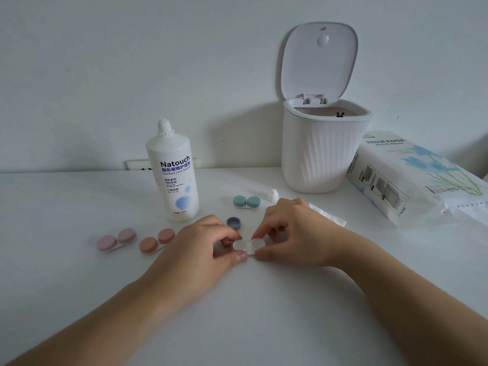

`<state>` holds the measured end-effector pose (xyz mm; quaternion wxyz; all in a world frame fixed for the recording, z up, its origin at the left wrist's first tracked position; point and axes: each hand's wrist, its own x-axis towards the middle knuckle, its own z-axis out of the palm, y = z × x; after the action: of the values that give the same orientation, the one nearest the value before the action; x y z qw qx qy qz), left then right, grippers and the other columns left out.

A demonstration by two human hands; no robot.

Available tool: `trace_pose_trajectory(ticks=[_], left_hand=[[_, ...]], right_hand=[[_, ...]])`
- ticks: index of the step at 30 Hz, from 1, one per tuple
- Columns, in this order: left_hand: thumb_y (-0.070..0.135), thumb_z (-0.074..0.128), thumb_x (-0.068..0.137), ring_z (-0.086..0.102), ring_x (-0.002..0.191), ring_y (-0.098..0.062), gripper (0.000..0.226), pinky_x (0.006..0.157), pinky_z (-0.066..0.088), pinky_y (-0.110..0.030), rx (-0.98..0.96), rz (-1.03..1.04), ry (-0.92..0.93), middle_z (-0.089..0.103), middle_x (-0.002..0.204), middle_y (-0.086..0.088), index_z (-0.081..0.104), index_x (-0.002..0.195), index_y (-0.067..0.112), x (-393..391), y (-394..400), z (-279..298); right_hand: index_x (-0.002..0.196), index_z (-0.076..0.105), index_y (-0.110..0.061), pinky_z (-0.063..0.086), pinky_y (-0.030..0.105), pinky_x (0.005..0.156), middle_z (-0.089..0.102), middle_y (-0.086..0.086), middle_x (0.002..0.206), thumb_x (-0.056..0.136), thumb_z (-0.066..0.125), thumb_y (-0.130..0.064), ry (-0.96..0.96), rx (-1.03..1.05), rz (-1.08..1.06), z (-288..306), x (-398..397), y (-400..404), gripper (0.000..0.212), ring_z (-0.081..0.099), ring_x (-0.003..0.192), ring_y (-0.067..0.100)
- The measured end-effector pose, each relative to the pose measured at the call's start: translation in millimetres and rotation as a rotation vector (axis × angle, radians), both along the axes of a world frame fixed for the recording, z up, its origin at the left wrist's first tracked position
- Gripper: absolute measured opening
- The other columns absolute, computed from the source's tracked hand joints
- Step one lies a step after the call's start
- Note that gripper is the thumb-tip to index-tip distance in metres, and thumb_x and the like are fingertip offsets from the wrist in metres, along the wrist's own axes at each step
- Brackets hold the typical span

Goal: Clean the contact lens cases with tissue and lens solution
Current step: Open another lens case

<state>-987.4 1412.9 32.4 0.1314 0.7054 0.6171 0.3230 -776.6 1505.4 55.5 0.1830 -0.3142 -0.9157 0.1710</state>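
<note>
White table [79, 273] against a plain white wall; both hands pinch one lens case.

Left hand [200, 247] and right hand [293, 233] grip the white case [248, 245] in front of the "Natouch Contact Lens Solution" bottle [174, 175]. Right of the bottle stand an open bin [323, 151], contents unclear, and a "TISSUE PAPER" pack [412, 178].

White table [79, 196] looks smooth, matt. Bottle [173, 175] at 10 o'clock: shiny plastic. Bin [322, 154] at 1 o'clock: ribbed matt plastic. Tissue pack [412, 180] at 3 o'clock: thin crinkly plastic wrap. Clear case [248, 245] in the middle: frosted plastic.
</note>
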Motion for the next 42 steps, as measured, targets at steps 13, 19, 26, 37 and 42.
trace_pose_trajectory(ticks=[13,19,26,37,42], left_hand=[[0.037,0.084,0.076,0.057,0.074,0.0,0.016,0.063,0.038,-0.012,-0.033,0.0,-0.068,0.057,0.094,0.025,0.068,0.079,0.039,1,-1,5],[0.037,0.083,0.077,0.057,0.076,-0.003,0.012,0.064,0.039,-0.016,-0.035,-0.011,-0.094,0.057,0.09,0.023,0.073,0.082,0.033,0,-2,6],[0.037,0.083,0.078,0.057,0.077,-0.001,0.012,0.065,0.038,-0.013,-0.042,-0.009,-0.097,0.059,0.086,0.015,0.074,0.086,0.034,1,-4,8],[0.035,0.084,0.077,0.058,0.077,0.0,0.011,0.066,0.038,-0.013,-0.042,-0.005,-0.093,0.056,0.092,0.025,0.073,0.081,0.033,1,-1,7],[0.033,0.085,0.076,0.058,0.075,0.0,0.012,0.065,0.038,-0.011,-0.036,-0.005,-0.098,0.058,0.09,0.024,0.073,0.077,0.035,2,-2,9]], right_hand=[[0.101,0.077,-0.027,0.04,0.011,0.074,0.064,-0.014,0.085,0.089,0.073,-0.026,0.241,0.086,-0.244,28,34,9,0.013,0.058,0.083,0.006],[0.095,0.074,-0.038,0.046,0.02,0.07,0.065,-0.022,0.089,0.085,0.071,-0.042,0.052,0.036,-0.352,27,74,11,0.011,0.061,0.081,0.0],[0.127,0.057,-0.052,0.047,0.019,0.077,0.057,-0.024,0.104,0.081,0.075,-0.046,-0.087,-0.012,-0.326,8,81,7,0.05,0.057,0.083,0.004],[0.084,0.065,-0.045,0.041,0.018,0.067,0.062,-0.014,0.086,0.08,0.074,-0.045,-0.079,-0.031,-0.357,9,79,17,0.01,0.056,0.077,-0.003],[0.074,0.065,-0.043,0.046,0.023,0.074,0.06,-0.017,0.09,0.074,0.082,-0.044,0.096,-0.072,-0.408,16,79,25,0.017,0.058,0.08,0.002]])
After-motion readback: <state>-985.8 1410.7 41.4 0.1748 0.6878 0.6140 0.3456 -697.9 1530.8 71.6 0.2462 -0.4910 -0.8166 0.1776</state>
